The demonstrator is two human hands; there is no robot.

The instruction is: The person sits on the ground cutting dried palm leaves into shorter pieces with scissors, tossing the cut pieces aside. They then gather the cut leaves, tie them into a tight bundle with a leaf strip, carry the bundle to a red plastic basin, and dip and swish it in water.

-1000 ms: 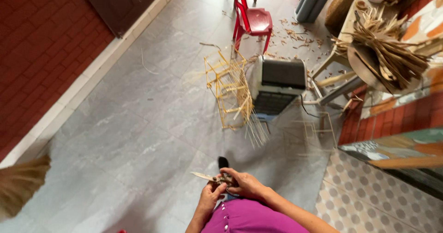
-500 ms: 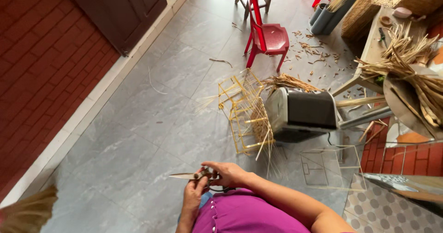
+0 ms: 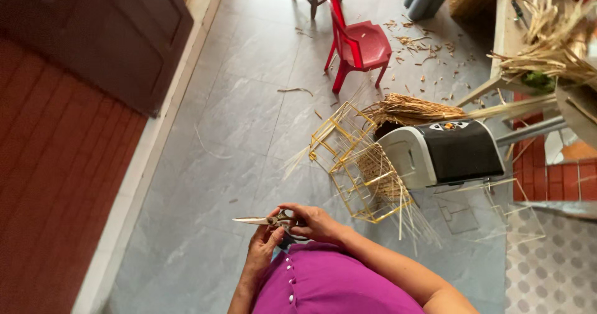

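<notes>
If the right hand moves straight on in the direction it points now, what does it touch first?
The right hand points toward picture-left, along the scissors it grips, and the left hand touches it there. Beyond the blade tips only grey floor shows, though depth is unclear.

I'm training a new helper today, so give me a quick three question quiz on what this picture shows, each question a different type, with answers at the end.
1. True or false: the red plastic chair lies tipped over on the floor.
2. What do the right hand and left hand hold between them? A) a brush B) scissors C) a cup
3. Fill in: the bamboo stick frame sits on the grey floor right beside a grey and black ____.

Key
1. False, it stands upright.
2. B, blades pointing to the picture's left.
3. Machine, with a straw bundle behind it.
</notes>
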